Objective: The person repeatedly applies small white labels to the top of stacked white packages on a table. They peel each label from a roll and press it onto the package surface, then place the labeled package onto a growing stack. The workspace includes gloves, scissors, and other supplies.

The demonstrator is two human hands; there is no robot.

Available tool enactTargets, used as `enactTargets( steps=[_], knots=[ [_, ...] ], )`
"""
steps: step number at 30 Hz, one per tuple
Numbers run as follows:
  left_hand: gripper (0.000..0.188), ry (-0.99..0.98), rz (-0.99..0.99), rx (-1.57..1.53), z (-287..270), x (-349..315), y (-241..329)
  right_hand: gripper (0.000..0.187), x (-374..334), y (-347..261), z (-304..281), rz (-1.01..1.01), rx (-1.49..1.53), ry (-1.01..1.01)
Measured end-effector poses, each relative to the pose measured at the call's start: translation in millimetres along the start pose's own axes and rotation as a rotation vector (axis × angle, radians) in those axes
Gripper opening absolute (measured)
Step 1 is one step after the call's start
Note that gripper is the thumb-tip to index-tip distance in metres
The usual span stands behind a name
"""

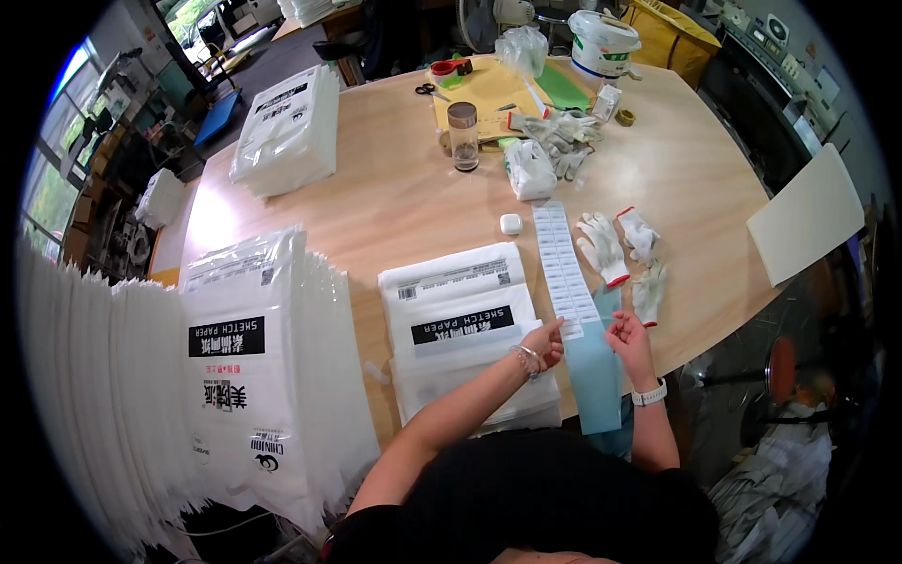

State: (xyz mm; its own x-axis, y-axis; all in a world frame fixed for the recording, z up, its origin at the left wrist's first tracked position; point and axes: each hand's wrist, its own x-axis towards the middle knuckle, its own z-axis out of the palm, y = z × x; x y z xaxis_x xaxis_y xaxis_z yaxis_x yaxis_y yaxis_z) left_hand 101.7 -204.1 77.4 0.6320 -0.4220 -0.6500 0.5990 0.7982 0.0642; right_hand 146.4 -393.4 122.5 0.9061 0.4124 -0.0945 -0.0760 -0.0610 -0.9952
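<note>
- The label strip (564,268), white with rows of small printed labels, lies lengthwise on the worktop (413,207), right of a pack; its near end overlaps a light-blue strip (598,385) that runs toward the person.
- The left hand (548,346) is at the label strip's near left edge, fingers curled; whether the fingertips are clamped on a label, I cannot tell. A bracelet (529,362) circles that wrist.
- The right hand (631,340) is over the right side of the blue strip, fingers bent with the tips near the thumb; whether they meet or grip anything is too small to tell. Its wrist wears a white watch (648,395).
- Just left of the strips sits the white plastic-wrapped pack (456,334) with a black printed panel, partly covered by the left forearm.
- White gloves (601,246) with red cuffs lie right of the label strip; a small white case (510,224) lies to its left.
- Farther left stands a large stack of white printed bags (244,376).
- Toward the far edge are a lidded glass (463,141), scissors (429,90) and a white bucket (601,47).
</note>
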Motion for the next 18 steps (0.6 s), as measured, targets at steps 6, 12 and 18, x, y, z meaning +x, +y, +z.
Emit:
enactTargets(
  steps=[6, 12, 18],
  knots=[
    [0.015, 0.070, 0.184, 0.281, 9.5, 7.9, 14.9, 0.026, 11.8, -18.5, 23.7, -0.471, -0.904, 0.081],
    [0.011, 0.078, 0.241, 0.444, 4.7, 7.0, 21.9, 0.016, 23.1, -13.0, 41.2, -0.389, -0.805, -0.023],
    [0.013, 0.110, 0.243, 0.512, -3.1, 14.0, 24.6, 0.012, 7.8, -41.2, 63.6, -0.629, -0.926, 0.008]
  ],
)
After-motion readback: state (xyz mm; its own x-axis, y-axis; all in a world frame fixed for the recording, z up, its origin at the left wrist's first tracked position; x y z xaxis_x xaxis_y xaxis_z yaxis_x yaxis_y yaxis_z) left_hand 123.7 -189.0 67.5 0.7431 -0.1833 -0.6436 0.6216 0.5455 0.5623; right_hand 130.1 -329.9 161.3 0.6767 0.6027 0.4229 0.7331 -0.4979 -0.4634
